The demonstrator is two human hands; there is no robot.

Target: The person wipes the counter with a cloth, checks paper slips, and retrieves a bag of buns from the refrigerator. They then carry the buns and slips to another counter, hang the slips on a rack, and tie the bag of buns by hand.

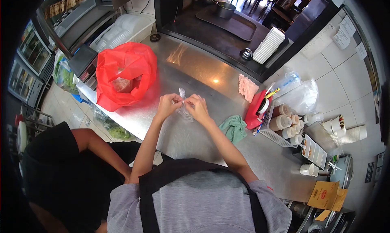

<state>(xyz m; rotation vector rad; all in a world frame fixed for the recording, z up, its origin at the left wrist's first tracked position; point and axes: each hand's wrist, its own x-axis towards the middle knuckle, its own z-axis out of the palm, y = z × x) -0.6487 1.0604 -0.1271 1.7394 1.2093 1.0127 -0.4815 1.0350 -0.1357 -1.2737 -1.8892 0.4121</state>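
Over the steel counter point(178, 139), both my hands meet at the neck of a small clear plastic bag point(182, 91). My left hand point(168, 106) pinches it from the left side, fingertips together. From the right, my right hand point(196, 108) pinches the same bag. Its gathered top sticks up between the fingers, and the lower part hangs below, partly hidden by them. Just left of my hands stands a red carrier bag point(142, 86), its mouth open, with a wrapped item point(122, 85) showing inside.
A green cloth point(233, 128) and a pink cloth point(247, 88) lie to the right, near a red dispenser point(254, 111) and a basket of sauce bottles point(280, 122). Stacked white cups point(269, 45) stand on the dark pass-through ledge. A person in black point(61, 172) stands close at my left.
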